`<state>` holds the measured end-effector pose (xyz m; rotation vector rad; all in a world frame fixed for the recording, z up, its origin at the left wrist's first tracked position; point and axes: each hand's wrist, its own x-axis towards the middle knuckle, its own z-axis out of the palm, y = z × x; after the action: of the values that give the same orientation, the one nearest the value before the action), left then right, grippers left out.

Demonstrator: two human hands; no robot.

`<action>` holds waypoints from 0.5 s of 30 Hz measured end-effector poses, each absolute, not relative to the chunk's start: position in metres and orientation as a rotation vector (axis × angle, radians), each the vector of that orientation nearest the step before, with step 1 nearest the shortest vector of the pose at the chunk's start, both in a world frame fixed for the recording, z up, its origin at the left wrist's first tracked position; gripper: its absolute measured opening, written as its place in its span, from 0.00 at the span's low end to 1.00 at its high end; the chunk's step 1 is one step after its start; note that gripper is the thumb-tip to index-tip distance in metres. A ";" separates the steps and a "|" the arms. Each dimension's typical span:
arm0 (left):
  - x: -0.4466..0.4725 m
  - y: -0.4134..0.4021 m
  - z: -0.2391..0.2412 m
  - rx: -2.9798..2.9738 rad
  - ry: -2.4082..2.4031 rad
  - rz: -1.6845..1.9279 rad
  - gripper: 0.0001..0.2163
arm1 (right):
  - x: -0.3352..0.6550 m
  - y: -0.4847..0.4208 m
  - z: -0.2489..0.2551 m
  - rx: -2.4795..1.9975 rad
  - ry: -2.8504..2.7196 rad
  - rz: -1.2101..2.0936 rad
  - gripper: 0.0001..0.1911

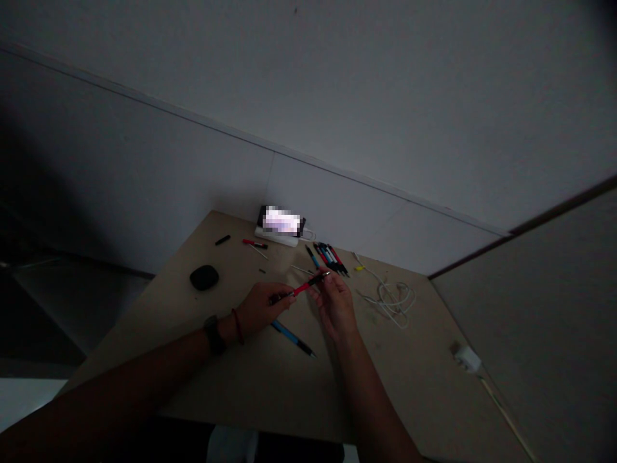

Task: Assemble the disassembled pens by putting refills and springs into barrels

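Between my two hands a red and black pen (303, 287) is held above the table, tilted up to the right. My left hand (264, 303) pinches its dark lower end. At the silvery tip end, my right hand (336, 302) has its thumb and fingers closed around the pen. A blue and black pen (293, 337) lies on the table just below my left hand. Beyond my right hand, several red, blue and black pens (331, 258) lie side by side. Loose pen parts, among them a red and black piece (254, 244) and a thin white refill (259, 251), lie farther back.
A lit phone (282, 221) leans on a white stand near the wall. On the table (241, 399) are a black rounded object (204, 277), a small black piece (222, 240) and a coiled white cable (393, 301). A white plug (466, 357) is at the right edge.
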<state>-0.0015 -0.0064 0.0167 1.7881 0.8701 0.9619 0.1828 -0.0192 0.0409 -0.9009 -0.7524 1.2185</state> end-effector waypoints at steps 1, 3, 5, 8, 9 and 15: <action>-0.002 -0.006 0.017 1.769 0.874 0.960 0.12 | 0.182 -0.020 0.043 -0.879 -0.745 1.243 0.17; -0.002 -0.006 0.018 1.740 0.877 0.952 0.12 | 0.180 -0.022 0.047 -0.845 -0.728 1.280 0.18; -0.002 -0.006 0.019 1.726 0.872 0.943 0.13 | 0.179 -0.023 0.049 -0.845 -0.725 1.277 0.18; -0.002 -0.006 0.020 1.728 0.845 0.926 0.13 | 0.179 -0.023 0.047 -0.887 -0.744 1.229 0.17; -0.002 -0.007 0.020 1.728 0.832 0.921 0.13 | 0.179 -0.022 0.046 -0.899 -0.751 1.214 0.16; -0.002 -0.009 0.022 1.743 0.796 0.911 0.12 | 0.181 -0.021 0.042 -0.917 -0.767 1.136 0.14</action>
<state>-0.0019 -0.0090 0.0216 1.7429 0.7957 0.9113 0.1814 -0.0206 0.0416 -0.9168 -0.7665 1.1358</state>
